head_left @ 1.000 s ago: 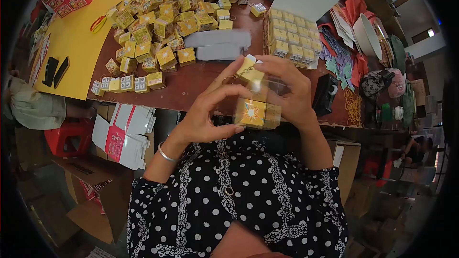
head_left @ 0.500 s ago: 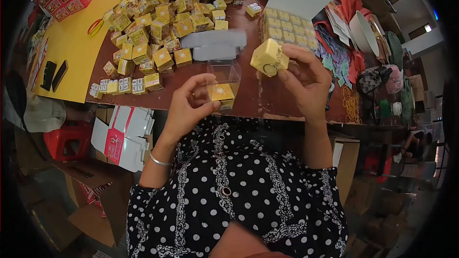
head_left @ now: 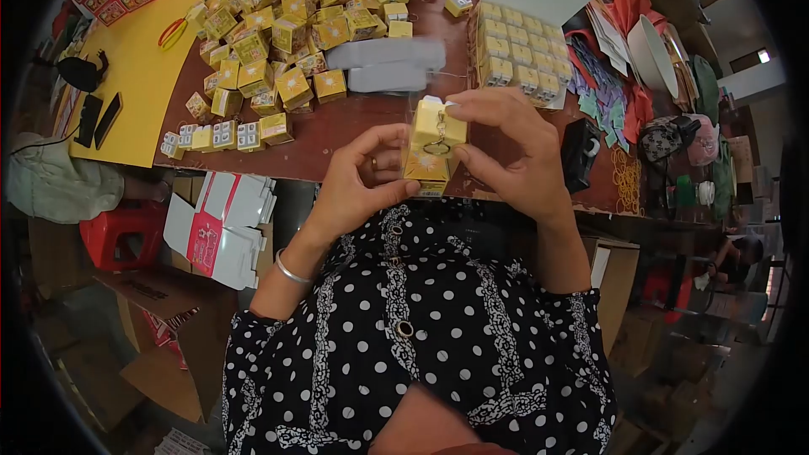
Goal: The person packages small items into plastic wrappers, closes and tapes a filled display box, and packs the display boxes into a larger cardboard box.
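Near the table's front edge, my left hand [head_left: 367,175] grips a small clear box with a yellow starburst base [head_left: 427,167]. My right hand [head_left: 516,152] pinches a yellow cube [head_left: 436,123] with a metal key ring and chain hanging on its near side. The cube is at the top of the clear box, in front of its upper part; how far it is inside cannot be made out. Left of my hands, many yellow boxes [head_left: 295,88] lie in a pile. Beyond my right hand stands a tray of yellow-and-white cubes [head_left: 523,55] in rows.
A blurred grey-white object [head_left: 386,65] lies behind my hands. Right of them are a black tape dispenser [head_left: 579,154], yellow rubber bands [head_left: 627,181] and a white bowl [head_left: 651,57]. A yellow sheet [head_left: 139,59] with pliers [head_left: 173,34] is at the left. A person's arm shows at far left.
My right hand has brought the yellow cube left and down to the clear box. My left hand has moved slightly right with the box. A dark object now shows at far left.
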Motion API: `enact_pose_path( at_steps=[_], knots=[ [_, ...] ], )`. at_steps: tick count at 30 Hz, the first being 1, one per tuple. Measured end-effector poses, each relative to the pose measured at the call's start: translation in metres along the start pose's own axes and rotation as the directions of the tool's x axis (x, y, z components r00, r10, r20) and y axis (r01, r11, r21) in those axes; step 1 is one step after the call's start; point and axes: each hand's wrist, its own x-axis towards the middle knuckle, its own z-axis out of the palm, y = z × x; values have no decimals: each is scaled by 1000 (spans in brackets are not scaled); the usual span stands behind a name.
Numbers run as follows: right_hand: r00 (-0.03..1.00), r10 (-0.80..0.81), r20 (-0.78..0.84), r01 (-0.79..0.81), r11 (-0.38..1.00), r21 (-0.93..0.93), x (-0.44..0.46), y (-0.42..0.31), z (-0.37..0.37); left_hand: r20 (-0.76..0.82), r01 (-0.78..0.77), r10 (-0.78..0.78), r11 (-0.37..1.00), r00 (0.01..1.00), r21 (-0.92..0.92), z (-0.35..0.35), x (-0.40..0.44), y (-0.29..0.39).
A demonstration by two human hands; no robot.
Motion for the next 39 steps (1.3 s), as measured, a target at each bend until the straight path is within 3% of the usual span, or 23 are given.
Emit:
enact_pose_path(
  at_steps=[3, 5, 7, 8, 10, 14, 17, 24, 25, 28, 30, 32, 33, 36, 38, 39],
  knots=[
    [999, 22, 49, -22, 1000, 10, -2, 3, 0, -3, 12, -12, 1000, 1000, -6, 2, 0, 0],
    [997, 40, 65, -42, 999, 28, -2, 4, 3, -46, -82, 84, 995, 995, 51, 6, 1, 0],
    [969, 235, -71, -207, 938, 279, -2, -2, 12, -55, -142, 144, 989, 988, 47, 10, 1, 6],
    [972, 227, -65, -200, 937, 286, -5, 0, 16, -58, -196, 199, 980, 978, 42, 12, 0, 8],
    [939, 337, 70, -318, 773, 548, -16, 9, 27, -54, -224, 228, 971, 972, 80, 12, -1, 7],
    [949, 316, 15, -262, 760, 594, -28, 18, 51, -16, -177, 179, 981, 984, 81, 13, -4, 8],
    [969, 245, -12, -186, 767, 614, -22, 24, 57, 81, -267, 256, 943, 963, 197, 4, 2, -3],
    [965, 258, 37, -223, 745, 629, -27, 26, 68, -47, -257, 269, 949, 962, 183, 1, -2, -8],
    [967, 253, 25, -222, 791, 570, -26, 26, 70, -51, -265, 279, 945, 959, 191, -2, 0, -6],
    [967, 256, 7, -226, 838, 497, -37, 27, 75, -47, -308, 320, 936, 946, 171, -6, 1, -13],
    [973, 232, -7, -199, 848, 492, -31, 26, 82, -79, -375, 373, 927, 924, -14, -9, 6, -16],
    [931, 347, -117, -178, 708, 683, -23, 13, 90, -133, -316, 308, 948, 942, -46, -7, 2, -7],
    [933, 339, -117, -172, 708, 685, -20, 11, 89, -181, -248, 228, 964, 957, -95, -6, 1, -3],
    [902, 432, -16, -281, 613, 738, -19, 11, 85, -189, -294, 277, 953, 942, -69, -8, 0, -8],
    [971, 237, 22, -182, 682, 708, -21, 24, 81, -168, -301, 294, 954, 941, -15, -11, -1, -11],
    [969, 247, 2, -177, 690, 702, -21, 26, 82, -145, -305, 308, 951, 940, 38, -12, -2, -11]
  ],
)
